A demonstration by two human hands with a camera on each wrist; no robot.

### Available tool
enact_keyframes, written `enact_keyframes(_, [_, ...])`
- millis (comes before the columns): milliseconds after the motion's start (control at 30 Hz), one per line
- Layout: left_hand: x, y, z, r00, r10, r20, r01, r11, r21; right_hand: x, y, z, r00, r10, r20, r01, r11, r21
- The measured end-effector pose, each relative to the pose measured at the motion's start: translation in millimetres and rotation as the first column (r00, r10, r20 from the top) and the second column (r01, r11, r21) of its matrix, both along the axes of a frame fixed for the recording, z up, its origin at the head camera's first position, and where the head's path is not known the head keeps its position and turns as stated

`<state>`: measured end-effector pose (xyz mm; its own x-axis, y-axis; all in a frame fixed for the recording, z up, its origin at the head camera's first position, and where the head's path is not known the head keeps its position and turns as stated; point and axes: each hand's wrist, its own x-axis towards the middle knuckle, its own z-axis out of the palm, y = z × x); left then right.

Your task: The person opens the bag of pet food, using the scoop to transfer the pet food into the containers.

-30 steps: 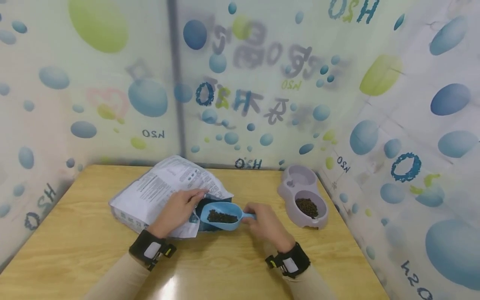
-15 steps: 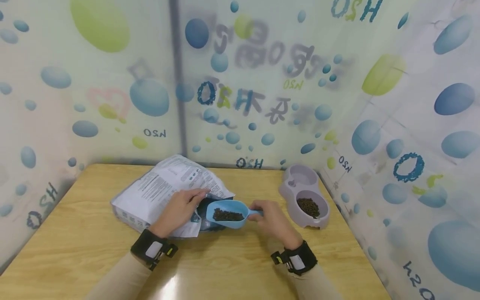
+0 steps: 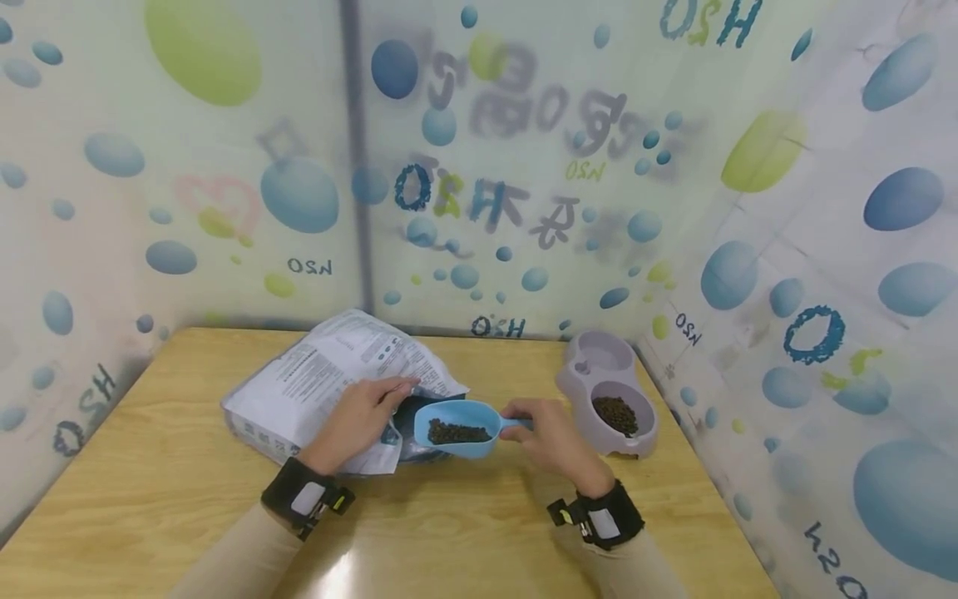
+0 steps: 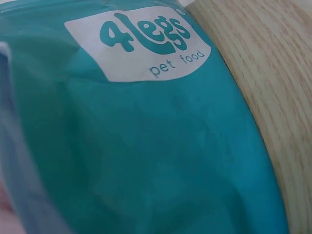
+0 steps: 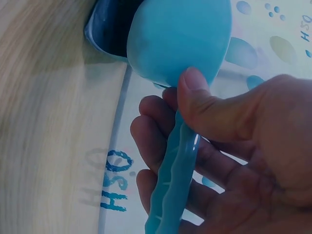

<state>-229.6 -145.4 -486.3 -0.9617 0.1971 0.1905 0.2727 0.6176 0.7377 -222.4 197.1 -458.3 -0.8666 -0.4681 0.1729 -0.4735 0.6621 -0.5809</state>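
A white pet food bag point(image 3: 299, 383) lies on the table with its dark mouth facing right; its teal printed side fills the left wrist view. My left hand point(image 3: 362, 420) grips the bag's edge by the opening, thumb and lower fingers partly hidden. In my right hand point(image 3: 552, 441) is the handle of a light blue scoop point(image 3: 464, 413), with dark brown kibble point(image 3: 455, 432) inside. The scoop is held roughly level, its front overlapping the bag's mouth in the head view. From the right wrist, my thumb presses at the base of the scoop's bowl while fingers wrap the ribbed handle.
A pale purple double pet bowl point(image 3: 587, 391) stands at the table's right side, kibble point(image 3: 615, 415) in its nearer compartment. Patterned walls point(image 3: 479, 274) border the wooden table point(image 3: 419, 549) at the back and sides.
My right hand has drawn the loaded scoop to the right, partly away from the bag's mouth. The left hand keeps its hold on the bag.
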Motion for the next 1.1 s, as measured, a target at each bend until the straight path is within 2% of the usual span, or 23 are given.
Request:
enact_keyframes(400, [0.1,2,4.8,1.0,-0.005,-0.004,0.005,1.0,0.001,-1.8,17,11.9,0.999,-0.042,-0.006,0.042,0.999,-0.008])
enact_keyframes(633, [-0.4,2,3.3,1.0,0.0,-0.013,0.0,1.0,-0.013,-3.7,22,16.9,0.998,-0.057,-0.005,0.056,0.998,-0.037])
enact_keyframes(900, [0.1,1,2.6,1.0,0.011,0.006,-0.011,1.0,-0.009,-3.5,28,21.0,0.99,-0.142,-0.011,0.142,0.99,-0.02])
enact_keyframes(1100, [-1.1,2,1.6,1.0,0.01,-0.013,-0.01,0.999,-0.03,-5.1,39,19.1,0.98,-0.198,-0.023,0.197,0.98,-0.029])
